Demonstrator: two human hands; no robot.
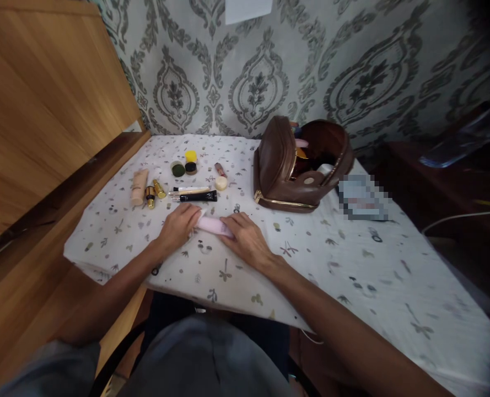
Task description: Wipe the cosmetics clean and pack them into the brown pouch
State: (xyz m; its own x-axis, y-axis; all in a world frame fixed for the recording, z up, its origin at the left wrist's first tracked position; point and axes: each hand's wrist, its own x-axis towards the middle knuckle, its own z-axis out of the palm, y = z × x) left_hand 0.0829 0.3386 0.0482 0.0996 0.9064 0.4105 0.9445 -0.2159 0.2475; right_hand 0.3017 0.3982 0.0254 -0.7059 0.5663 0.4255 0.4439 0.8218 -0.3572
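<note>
A pale pink tube (pixel 212 225) lies sideways between my hands, low over the patterned white cloth near the front edge. My left hand (pixel 180 225) is closed at its left end, where a bit of something white, perhaps a wipe, shows at the fingers. Around the tube's right end, the fingers of my right hand (pixel 245 236) are closed. Just beyond my hands lie a black tube (pixel 198 196) and slim brushes or pencils (pixel 190 189). A beige tube (pixel 139 187) and two gold-and-black bottles (pixel 150 196) are further left.
An open brown bag (pixel 284 165) with items inside stands at the back right, beside a blurred-out flat object (pixel 362 197). Small pots, one with a yellow lid (pixel 190 156), a round cream pot (pixel 221 183) and a small tube (pixel 219 169) sit behind. Wooden furniture (pixel 50 99) borders the left.
</note>
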